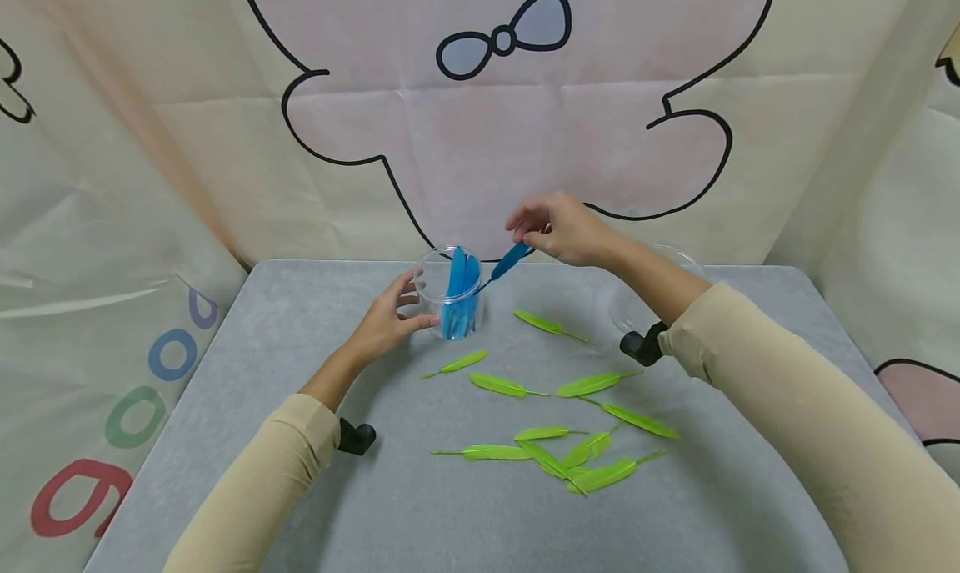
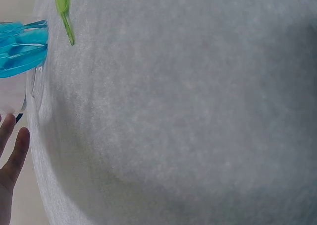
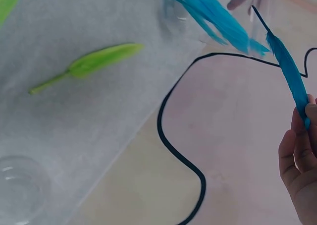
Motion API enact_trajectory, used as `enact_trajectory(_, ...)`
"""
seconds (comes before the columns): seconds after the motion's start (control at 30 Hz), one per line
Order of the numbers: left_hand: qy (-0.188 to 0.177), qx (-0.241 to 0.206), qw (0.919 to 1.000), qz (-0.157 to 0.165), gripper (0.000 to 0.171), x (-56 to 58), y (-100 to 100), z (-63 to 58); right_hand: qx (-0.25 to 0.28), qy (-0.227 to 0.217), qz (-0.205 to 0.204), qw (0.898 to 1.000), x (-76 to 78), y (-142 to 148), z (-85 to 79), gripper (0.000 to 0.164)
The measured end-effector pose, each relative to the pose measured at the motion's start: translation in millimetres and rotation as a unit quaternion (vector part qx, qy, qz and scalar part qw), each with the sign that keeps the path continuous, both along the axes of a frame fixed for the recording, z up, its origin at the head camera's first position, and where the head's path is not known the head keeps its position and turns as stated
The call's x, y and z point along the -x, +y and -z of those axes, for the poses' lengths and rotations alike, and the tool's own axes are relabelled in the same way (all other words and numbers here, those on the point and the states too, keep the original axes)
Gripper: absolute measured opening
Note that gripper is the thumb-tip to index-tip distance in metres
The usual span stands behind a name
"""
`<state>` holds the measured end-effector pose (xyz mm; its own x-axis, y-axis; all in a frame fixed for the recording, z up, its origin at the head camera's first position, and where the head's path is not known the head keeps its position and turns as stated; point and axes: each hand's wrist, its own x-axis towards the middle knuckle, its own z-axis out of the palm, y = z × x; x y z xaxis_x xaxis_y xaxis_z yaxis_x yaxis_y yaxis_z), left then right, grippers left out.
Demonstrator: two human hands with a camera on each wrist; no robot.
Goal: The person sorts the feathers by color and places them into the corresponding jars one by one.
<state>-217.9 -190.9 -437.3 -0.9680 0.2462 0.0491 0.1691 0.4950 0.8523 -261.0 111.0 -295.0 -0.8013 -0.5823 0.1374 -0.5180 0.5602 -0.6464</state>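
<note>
A clear plastic cup stands near the table's far edge with several blue feathers inside. My left hand holds the cup at its left side, thumb in front and fingers spread behind. Only some fingers of this hand show in the left wrist view. Right of the cup, my right hand pinches a single blue feather by its vane end. This feather slants down, its quill tip overlapping the cup's right side in the head view.
Several lime-green feathers lie scattered over the grey table, some overlapping at the front middle. A second clear cup stands at the back right, partly behind my right forearm. A printed cloth hangs behind the table.
</note>
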Motion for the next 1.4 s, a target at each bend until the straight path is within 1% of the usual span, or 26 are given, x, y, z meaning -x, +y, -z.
enact_trajectory(0.17, 0.0, -0.001, 1.0, 0.001, 0.083, 0.5, -1, 0.2, -0.005, -0.008, 0.006, 1.0, 0.7, -2, -12.7, 0.021)
enact_trajectory(0.33, 0.0, -0.003, 1.0, 0.001, 0.084, 0.7, -1, 0.8, -0.002, 0.001, 0.008, 1.0, 1.7, -4, -22.0, 0.022)
enact_trajectory(0.6, -0.001, -0.002, 1.0, 0.001, 0.083, 0.2, -1, 0.3, 0.002, 0.02, 0.006, 1.0, 2.5, -10, -28.4, 0.021)
enact_trajectory(0.83, -0.003, -0.007, 1.0, 0.003, 0.083, 0.7, -1, 1.0, 0.005, 0.028, 0.005, 1.0, 5.6, -21, -22.6, 0.02)
enact_trajectory(1.1, -0.006, -0.006, 1.0, 0.001, 0.083, 0.8, -1, 2.3, 0.007, 0.003, 0.019, 1.0, 6.9, -35, -10.3, 0.019)
enact_trajectory(1.23, -0.004, -0.007, 1.0, 0.0, 0.084, 1.2, -1, 3.2, 0.009, 0.004, 0.009, 1.0, 7.2, -41, -3.5, 0.019)
enact_trajectory(1.4, 0.002, -0.009, 1.0, 0.002, 0.084, 1.6, -1, 3.5, -0.005, 0.016, -0.005, 1.0, 6.6, -49, 3.5, 0.018)
